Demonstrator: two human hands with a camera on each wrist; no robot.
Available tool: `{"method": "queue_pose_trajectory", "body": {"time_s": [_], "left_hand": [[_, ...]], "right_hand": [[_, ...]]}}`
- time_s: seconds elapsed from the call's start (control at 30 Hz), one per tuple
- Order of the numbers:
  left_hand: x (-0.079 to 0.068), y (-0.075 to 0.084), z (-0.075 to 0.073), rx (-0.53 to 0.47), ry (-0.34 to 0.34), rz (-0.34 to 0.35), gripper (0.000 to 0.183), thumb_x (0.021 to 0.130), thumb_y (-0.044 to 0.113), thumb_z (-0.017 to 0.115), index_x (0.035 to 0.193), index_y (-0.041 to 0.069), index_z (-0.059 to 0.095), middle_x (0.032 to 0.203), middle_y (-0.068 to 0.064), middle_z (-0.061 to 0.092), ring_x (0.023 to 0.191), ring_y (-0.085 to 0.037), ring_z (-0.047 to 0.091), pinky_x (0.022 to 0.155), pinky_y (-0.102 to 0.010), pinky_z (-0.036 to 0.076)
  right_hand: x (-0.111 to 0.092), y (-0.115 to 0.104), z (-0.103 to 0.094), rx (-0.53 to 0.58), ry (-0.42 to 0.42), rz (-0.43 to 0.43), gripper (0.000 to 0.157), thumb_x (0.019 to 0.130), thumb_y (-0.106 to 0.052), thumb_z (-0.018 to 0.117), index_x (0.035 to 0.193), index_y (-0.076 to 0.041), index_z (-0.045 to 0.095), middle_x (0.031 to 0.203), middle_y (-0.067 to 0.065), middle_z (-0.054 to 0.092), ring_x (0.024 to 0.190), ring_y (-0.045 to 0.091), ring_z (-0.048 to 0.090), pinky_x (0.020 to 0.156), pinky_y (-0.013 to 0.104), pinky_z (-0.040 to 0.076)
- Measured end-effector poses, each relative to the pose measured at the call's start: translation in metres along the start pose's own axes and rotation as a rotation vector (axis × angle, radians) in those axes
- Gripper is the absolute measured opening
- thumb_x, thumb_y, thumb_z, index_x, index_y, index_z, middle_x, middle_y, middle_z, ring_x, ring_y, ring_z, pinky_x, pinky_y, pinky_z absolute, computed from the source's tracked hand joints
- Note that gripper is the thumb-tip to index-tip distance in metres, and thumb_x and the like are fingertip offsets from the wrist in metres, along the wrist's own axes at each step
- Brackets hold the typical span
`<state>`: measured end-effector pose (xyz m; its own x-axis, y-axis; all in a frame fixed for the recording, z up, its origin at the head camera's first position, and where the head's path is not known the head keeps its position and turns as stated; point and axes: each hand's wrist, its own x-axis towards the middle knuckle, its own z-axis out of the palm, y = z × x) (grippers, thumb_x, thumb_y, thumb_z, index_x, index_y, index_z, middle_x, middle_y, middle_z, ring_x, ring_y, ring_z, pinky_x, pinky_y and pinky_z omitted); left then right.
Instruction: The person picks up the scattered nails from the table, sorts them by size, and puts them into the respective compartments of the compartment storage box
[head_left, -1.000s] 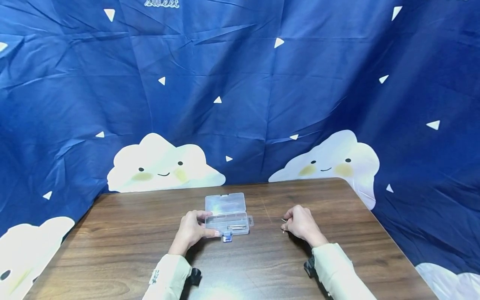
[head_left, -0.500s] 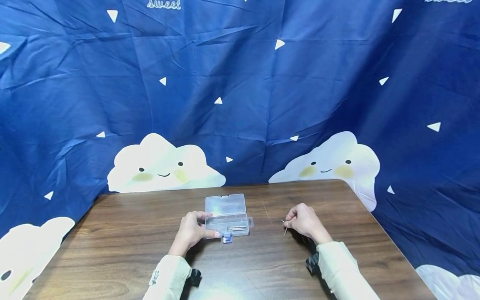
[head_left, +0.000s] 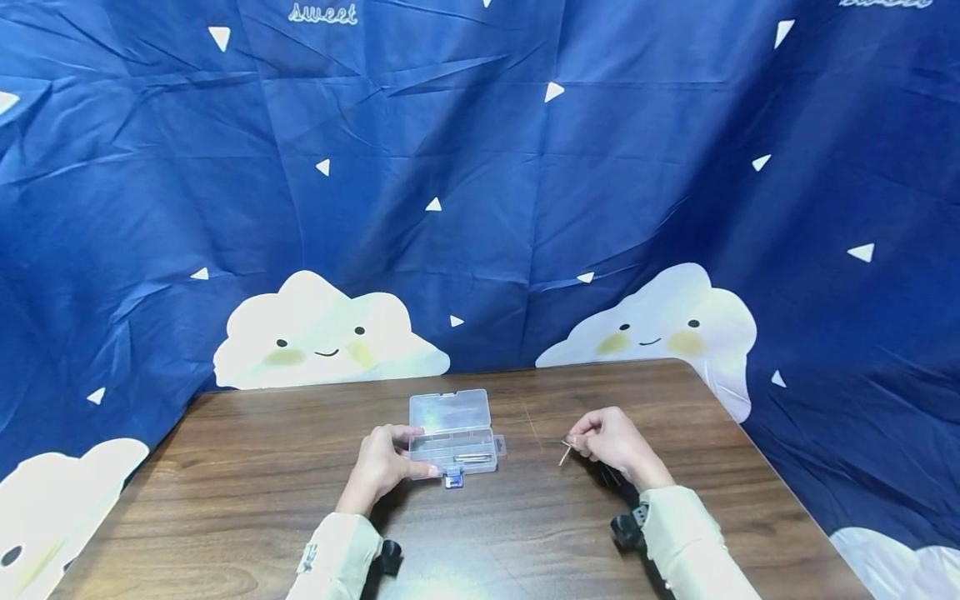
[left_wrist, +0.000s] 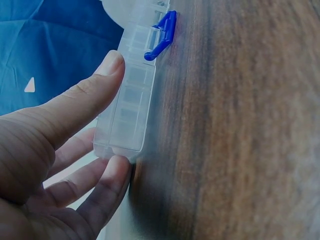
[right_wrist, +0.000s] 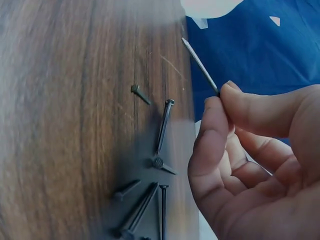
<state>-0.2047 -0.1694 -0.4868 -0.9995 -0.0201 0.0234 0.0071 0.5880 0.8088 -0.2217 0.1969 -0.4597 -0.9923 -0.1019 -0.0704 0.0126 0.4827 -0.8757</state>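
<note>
A clear plastic compartment box (head_left: 438, 454) stands on the table with its lid (head_left: 450, 410) folded back and a blue latch (left_wrist: 167, 37) hanging at its front. Nails (head_left: 472, 457) lie in its front right compartment. My left hand (head_left: 382, 461) holds the box's left end, thumb along the front and fingers at the end and back. Off to the box's right, my right hand (head_left: 611, 442) pinches a nail (right_wrist: 201, 66) between thumb and index finger, its pointed end sticking out. Several loose nails (right_wrist: 164, 127), long and short, lie on the table beside that hand.
The brown wooden table (head_left: 247, 483) reaches back to a blue curtain (head_left: 480, 208) printed with clouds and triangles. A hang tab (head_left: 501, 445) juts from the box's right end.
My right hand has drawn slightly back and right, and the pinched nail has come into clearer view, its free end swinging toward the front left. The left hand and box stay put.
</note>
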Motion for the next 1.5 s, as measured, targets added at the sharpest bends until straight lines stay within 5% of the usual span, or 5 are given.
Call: {"method": "queue_pose_trajectory", "body": {"time_s": [0.3, 0.77, 1.5], "left_hand": [[0.000, -0.001, 0.000, -0.006, -0.003, 0.007, 0.067, 0.053, 0.015, 0.101, 0.113, 0.003, 0.075, 0.090, -0.007, 0.069, 0.072, -0.016, 0.059, 0.062, -0.031, 0.050], [-0.001, -0.001, 0.000, 0.010, 0.006, 0.005, 0.067, 0.052, 0.015, 0.101, 0.113, 0.004, 0.075, 0.090, -0.007, 0.069, 0.072, -0.016, 0.059, 0.062, -0.031, 0.049], [0.001, -0.002, 0.000, 0.007, 0.008, -0.014, 0.068, 0.053, 0.016, 0.101, 0.114, 0.004, 0.075, 0.096, -0.008, 0.066, 0.075, -0.017, 0.059, 0.063, -0.031, 0.050]], "right_hand": [[0.000, -0.002, 0.002, 0.157, -0.030, 0.011, 0.004, 0.084, 0.006, 0.070, 0.086, 0.008, 0.070, 0.072, 0.012, 0.068, 0.064, 0.017, 0.063, 0.059, 0.031, 0.054], [0.003, -0.013, 0.024, 0.181, 0.011, 0.016, 0.003, 0.085, 0.007, 0.070, 0.085, 0.010, 0.071, 0.069, 0.011, 0.067, 0.059, 0.016, 0.063, 0.054, 0.026, 0.053], [0.013, -0.036, 0.056, 0.267, -0.069, 0.023, 0.005, 0.085, 0.010, 0.068, 0.087, 0.014, 0.071, 0.070, 0.011, 0.067, 0.058, 0.015, 0.063, 0.054, 0.026, 0.054]]}}
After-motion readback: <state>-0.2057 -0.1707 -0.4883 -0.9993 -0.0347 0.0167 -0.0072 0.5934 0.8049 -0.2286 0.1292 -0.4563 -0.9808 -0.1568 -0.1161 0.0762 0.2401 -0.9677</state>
